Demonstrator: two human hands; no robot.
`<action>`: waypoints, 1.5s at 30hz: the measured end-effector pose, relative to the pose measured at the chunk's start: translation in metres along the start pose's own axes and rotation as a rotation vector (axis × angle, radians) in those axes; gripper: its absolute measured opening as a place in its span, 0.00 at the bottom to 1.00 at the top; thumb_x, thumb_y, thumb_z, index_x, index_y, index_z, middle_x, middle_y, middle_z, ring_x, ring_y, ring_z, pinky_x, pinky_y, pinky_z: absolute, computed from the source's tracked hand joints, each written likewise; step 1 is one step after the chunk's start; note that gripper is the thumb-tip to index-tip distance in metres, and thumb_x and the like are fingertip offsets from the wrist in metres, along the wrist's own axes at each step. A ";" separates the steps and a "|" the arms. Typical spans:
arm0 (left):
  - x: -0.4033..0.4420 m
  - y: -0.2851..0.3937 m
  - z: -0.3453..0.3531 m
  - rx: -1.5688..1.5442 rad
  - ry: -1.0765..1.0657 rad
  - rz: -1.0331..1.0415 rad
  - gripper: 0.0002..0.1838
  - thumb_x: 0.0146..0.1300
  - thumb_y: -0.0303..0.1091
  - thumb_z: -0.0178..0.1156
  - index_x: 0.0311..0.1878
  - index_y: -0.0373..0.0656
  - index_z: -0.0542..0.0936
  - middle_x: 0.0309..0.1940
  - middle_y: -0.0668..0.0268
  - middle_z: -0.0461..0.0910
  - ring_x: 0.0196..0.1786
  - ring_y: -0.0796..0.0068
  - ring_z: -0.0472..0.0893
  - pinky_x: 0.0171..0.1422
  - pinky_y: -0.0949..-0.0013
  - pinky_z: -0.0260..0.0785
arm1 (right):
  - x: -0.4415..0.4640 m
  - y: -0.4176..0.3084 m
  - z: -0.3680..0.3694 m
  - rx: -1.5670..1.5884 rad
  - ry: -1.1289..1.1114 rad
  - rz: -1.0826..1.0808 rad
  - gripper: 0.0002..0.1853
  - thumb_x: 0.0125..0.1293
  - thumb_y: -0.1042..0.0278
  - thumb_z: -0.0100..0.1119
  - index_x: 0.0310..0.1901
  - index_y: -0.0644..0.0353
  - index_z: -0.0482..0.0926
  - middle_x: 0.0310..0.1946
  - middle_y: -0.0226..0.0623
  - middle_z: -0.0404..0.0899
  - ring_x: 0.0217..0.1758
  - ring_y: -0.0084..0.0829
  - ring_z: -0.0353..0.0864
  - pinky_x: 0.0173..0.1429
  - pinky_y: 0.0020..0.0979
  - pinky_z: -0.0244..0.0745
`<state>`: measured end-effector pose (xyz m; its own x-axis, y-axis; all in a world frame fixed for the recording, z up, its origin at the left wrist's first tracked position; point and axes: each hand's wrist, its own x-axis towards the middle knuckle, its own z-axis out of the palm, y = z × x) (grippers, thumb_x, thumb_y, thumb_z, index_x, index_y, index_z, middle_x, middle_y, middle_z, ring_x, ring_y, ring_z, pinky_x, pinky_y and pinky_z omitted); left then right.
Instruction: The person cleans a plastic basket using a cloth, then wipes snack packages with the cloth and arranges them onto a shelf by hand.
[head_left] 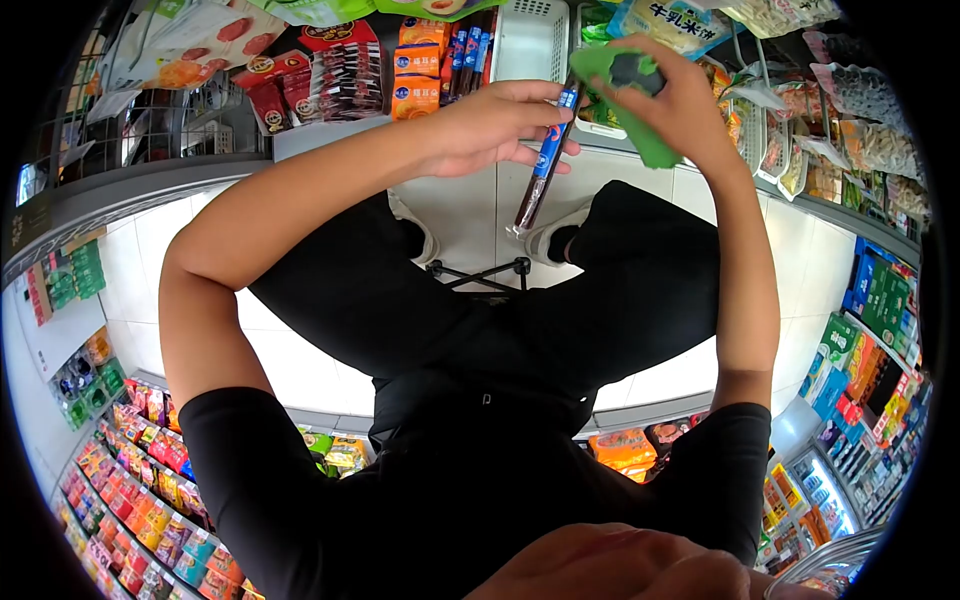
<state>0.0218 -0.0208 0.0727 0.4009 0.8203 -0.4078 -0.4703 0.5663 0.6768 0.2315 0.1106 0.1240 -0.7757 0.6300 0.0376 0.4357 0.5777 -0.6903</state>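
Observation:
My left hand (pixel 490 130) holds a long, thin snack stick (pixel 545 160) in a wrapper with a blue label and a dark lower end. The stick slants, its lower end pointing down toward my shoes, and several fingers are spread around it. A green cloth (pixel 645 130) is gripped in my right hand (pixel 670 90), bunched under the fingers with a dark patch showing. The cloth is close to the stick's upper end; whether they touch, I cannot tell.
Ahead, a shelf carries a white basket (pixel 530 45), blue-wrapped sticks (pixel 468 60), orange packs (pixel 416 65) and red packets (pixel 345 85). A black folding stand (pixel 480 272) shows between my legs on the white tiled floor (pixel 468 215). Snack shelves (pixel 150 500) stand behind me.

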 end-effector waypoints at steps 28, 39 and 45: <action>0.002 0.007 -0.007 0.124 0.022 0.040 0.27 0.81 0.38 0.55 0.78 0.42 0.66 0.63 0.61 0.81 0.64 0.68 0.82 0.70 0.61 0.74 | -0.003 0.007 0.003 0.066 -0.105 0.007 0.21 0.64 0.65 0.72 0.58 0.57 0.81 0.41 0.32 0.86 0.39 0.21 0.83 0.43 0.26 0.81; 0.012 0.007 -0.019 -0.013 0.216 0.115 0.14 0.80 0.30 0.53 0.61 0.34 0.75 0.58 0.56 0.81 0.62 0.62 0.83 0.72 0.56 0.77 | -0.009 -0.012 0.011 0.143 -0.455 -0.187 0.24 0.53 0.71 0.70 0.55 0.57 0.82 0.47 0.38 0.86 0.49 0.35 0.84 0.59 0.33 0.78; 0.013 0.004 -0.024 -0.091 0.258 0.117 0.13 0.79 0.32 0.54 0.60 0.36 0.77 0.60 0.54 0.82 0.64 0.61 0.82 0.74 0.55 0.75 | -0.009 -0.019 0.008 0.243 -0.639 -0.155 0.24 0.54 0.69 0.71 0.54 0.60 0.82 0.48 0.36 0.85 0.49 0.32 0.83 0.60 0.33 0.76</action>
<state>0.0066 -0.0057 0.0558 0.1322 0.8670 -0.4804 -0.5745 0.4620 0.6757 0.2265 0.0902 0.1307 -0.9696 0.0785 -0.2319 0.2417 0.4572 -0.8559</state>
